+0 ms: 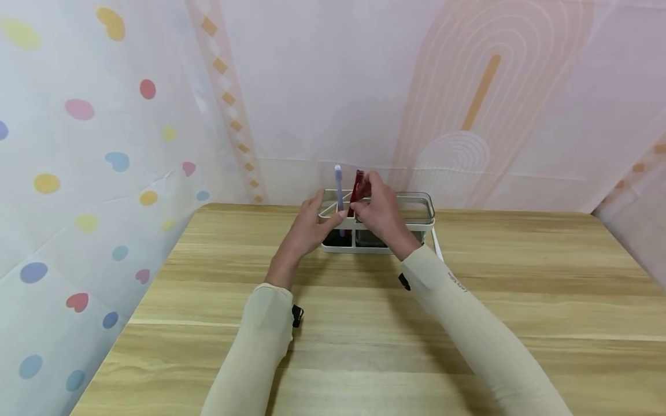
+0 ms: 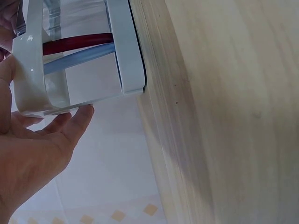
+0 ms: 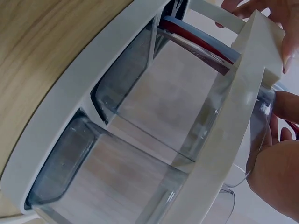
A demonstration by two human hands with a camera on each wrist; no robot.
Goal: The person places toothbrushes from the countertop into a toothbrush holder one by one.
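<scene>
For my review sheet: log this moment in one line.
left hand: steadies white plastic organizer | right hand: pinches red toothbrush | blue toothbrush: upright inside

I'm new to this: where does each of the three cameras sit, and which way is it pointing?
Head: on the person's head, facing forward and down at the table; both sleeved arms, the left hand and right hand show at the white rack.
Left wrist: beside the rack's end; palm and fingers show.
Right wrist: close against the rack's frame; fingers show.
All three share the rack and the red toothbrush and blue toothbrush.
</scene>
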